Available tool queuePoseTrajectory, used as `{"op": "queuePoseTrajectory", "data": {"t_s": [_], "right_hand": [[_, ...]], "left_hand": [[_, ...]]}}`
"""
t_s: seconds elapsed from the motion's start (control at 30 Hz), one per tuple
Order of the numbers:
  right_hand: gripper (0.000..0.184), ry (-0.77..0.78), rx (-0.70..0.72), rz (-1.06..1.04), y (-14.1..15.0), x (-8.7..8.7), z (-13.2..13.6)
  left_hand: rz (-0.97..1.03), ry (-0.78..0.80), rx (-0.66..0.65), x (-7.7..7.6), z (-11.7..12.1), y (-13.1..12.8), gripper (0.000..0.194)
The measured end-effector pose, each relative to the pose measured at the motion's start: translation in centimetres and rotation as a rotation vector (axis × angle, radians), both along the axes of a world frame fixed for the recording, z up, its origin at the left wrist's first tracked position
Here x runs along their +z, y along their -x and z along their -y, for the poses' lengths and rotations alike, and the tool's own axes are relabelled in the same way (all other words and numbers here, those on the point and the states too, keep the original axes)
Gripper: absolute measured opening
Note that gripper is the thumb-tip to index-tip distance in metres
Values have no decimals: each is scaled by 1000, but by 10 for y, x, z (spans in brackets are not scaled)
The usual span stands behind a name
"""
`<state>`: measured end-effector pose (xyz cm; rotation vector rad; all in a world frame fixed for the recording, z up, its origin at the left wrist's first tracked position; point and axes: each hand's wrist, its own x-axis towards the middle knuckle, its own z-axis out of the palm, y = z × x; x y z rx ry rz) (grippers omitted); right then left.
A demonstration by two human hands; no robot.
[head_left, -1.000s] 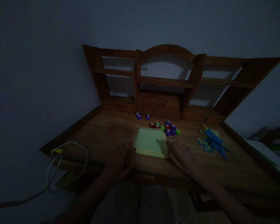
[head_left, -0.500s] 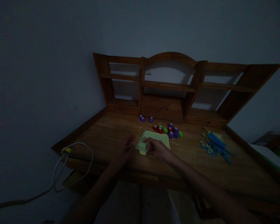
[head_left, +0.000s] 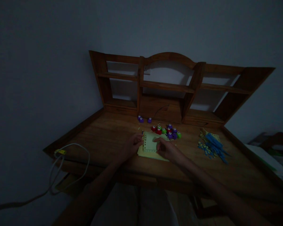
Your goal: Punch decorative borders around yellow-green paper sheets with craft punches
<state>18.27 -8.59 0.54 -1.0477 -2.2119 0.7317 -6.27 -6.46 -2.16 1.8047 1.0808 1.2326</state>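
Observation:
A pale yellow-green sheet of paper point(head_left: 150, 142) with punched holes down its left side is in front of me on the desk. My left hand point(head_left: 133, 145) is closed at its left edge, fingertips on the holed margin. On the other side my right hand point(head_left: 166, 150) pinches the sheet's right part, thumb and fingers close together. Beneath lies more yellowish paper point(head_left: 153, 155), its lower edge showing. Just behind the paper sit several small round red, green and purple pieces point(head_left: 169, 135) with white tops resembling eyes.
Purple pieces point(head_left: 141, 120) stand farther back near the wooden shelf unit point(head_left: 165, 85). At the right lies a heap of blue strips point(head_left: 215, 144) with yellow bits and a mesh-like piece. A white cable point(head_left: 88, 157) with a yellow tag point(head_left: 60, 152) loops over the desk's left front edge.
My left hand has moved right from beside the paper to the sheet's left edge. The holed sheet now sits straighter over the lower paper. The view has shifted slightly.

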Motion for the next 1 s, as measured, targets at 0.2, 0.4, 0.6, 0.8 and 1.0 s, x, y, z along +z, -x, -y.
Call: {"op": "queuePoseTrajectory", "data": {"t_s": [0.2,0.4,0.6,0.8,1.0], "right_hand": [[43,-74,3,31,20,3,0],[38,-226,13,104,25,29,16],[43,-510,30,241,22,74,42],[40,-419,-43,154,14,67,29],[39,-17,-78,-59,12,0,-8]], "left_hand": [[103,17,15,-2,-1,7,32],[266,247,20,9,-13,5,57],[361,43,-145,72,12,-4,62],[134,-112,-159,60,-6,-5,41],[-235,-129,-195,8,-36,11,30]]}}
